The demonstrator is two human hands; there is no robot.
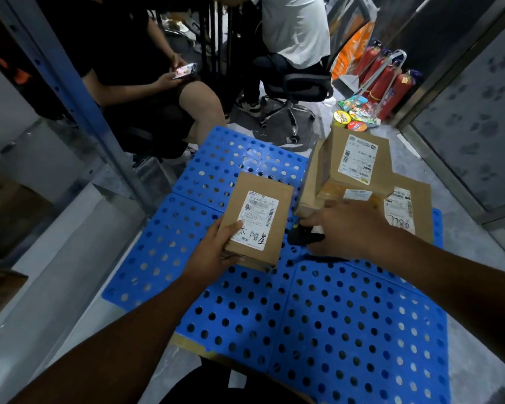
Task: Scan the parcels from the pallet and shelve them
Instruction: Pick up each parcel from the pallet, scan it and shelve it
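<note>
The left hand (216,249) grips a small parcel (257,220) by its near corner, label up, just above the blue pallet (347,316); to its right the right hand (350,228) lies over a black scanner (302,236) beside the stacked parcels (359,161), whether clasping it I cannot tell. Scanning seems in hand; next the scanner wants lifting and aiming at that label's barcode.

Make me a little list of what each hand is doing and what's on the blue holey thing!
pallet: blue, full of round holes
left hand: holds a small parcel, label facing up
right hand: on a black device, probably the scanner, lying on the pallet; grip unclear
other parcels: stacked at the pallet's far right
behind: red fire extinguishers, two people sitting
</note>
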